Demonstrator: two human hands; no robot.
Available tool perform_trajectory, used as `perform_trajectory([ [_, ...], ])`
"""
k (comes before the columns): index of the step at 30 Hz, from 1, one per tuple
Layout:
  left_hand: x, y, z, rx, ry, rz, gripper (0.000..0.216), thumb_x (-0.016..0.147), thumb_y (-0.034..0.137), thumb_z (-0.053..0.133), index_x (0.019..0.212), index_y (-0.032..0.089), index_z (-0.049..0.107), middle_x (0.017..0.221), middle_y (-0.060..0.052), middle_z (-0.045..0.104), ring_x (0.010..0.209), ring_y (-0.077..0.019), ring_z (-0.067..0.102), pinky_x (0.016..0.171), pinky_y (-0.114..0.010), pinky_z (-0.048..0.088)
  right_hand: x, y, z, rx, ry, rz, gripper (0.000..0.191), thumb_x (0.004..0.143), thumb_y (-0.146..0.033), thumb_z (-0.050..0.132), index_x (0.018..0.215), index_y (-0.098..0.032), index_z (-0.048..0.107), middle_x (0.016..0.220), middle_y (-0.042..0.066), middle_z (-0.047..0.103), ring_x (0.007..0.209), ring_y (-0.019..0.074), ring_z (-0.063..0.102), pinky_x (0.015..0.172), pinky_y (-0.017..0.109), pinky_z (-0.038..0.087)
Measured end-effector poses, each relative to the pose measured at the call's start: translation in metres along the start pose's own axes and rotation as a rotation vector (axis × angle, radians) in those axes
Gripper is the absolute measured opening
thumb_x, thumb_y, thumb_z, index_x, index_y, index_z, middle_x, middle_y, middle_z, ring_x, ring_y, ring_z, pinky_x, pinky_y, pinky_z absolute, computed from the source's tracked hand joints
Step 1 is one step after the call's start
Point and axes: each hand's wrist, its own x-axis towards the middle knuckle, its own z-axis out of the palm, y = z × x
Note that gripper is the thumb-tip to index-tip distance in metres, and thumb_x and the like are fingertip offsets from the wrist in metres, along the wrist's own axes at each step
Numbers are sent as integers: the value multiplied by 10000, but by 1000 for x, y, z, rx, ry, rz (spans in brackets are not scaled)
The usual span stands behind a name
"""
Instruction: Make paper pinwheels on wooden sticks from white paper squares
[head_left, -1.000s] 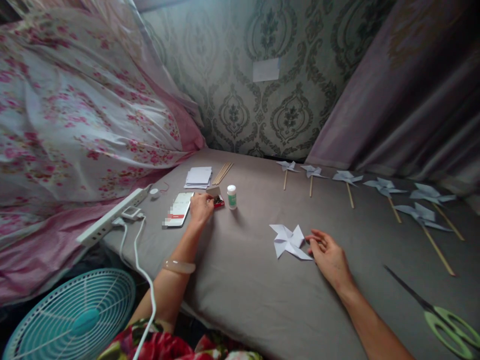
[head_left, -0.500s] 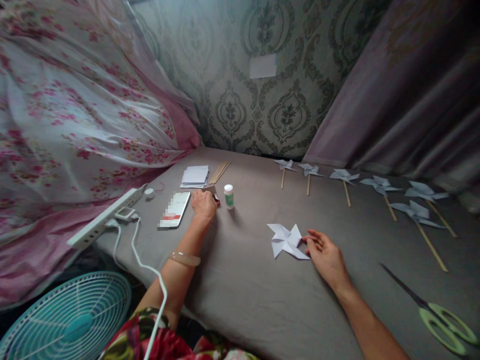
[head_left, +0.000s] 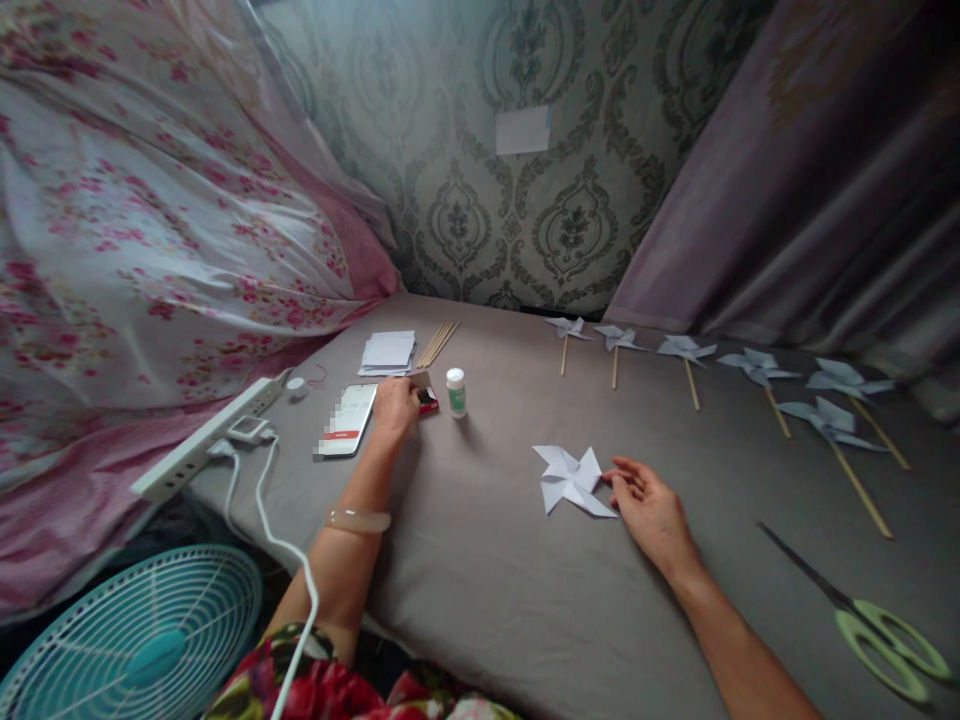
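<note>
My left hand (head_left: 396, 403) is at a small open red box (head_left: 427, 394) with dark contents. Its fingers are curled together at the box's left side, and whatever they pinch is hidden. A folded white paper pinwheel (head_left: 571, 482) without a stick lies flat on the grey cloth. Beside its right edge rests my right hand (head_left: 651, 512), fingers loosely bent and apart, the tips at or just touching the paper. Just right of the box stands a white bottle with a green label (head_left: 457, 394).
A phone (head_left: 349, 420), stacked paper (head_left: 388, 352) and wooden sticks (head_left: 437, 345) lie around my left hand. Several pinwheels on sticks (head_left: 686, 348) line the back right. Green-handled scissors (head_left: 855, 610) lie at right. A power strip (head_left: 202, 440) with white cables and a fan (head_left: 154, 650) are at left.
My left hand has shifted slightly left, showing more of the red box's open inside. My right hand and the paper pinwheel have stayed in place.
</note>
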Motion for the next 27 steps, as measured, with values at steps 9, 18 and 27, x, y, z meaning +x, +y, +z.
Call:
perform_trajectory([
  [9,-5,-2,-5,228,-39,69,327,851,222,443,990,204,738,1012,-150,628,1004,-288,560,853,-372,454,0,4,0,-22,-9,-19,377,773,-400,519,1046,-145,566,876,100,699,562,128,597,558,273,521],
  [18,-2,12,1,326,-36,4,331,849,235,431,960,101,713,1055,-203,623,1036,-315,551,845,-373,446,2,8,1,-5,-14,-27,371,780,-405,528,1041,-145,573,869,100,699,574,135,599,546,271,515],
  [27,-4,20,-1,324,-34,-39,307,835,193,438,965,91,696,1066,-199,637,1026,-301,557,815,-344,437,2,8,1,-14,-10,-21,347,781,-391,527,1028,-152,582,868,103,705,586,145,617,535,269,512],
])
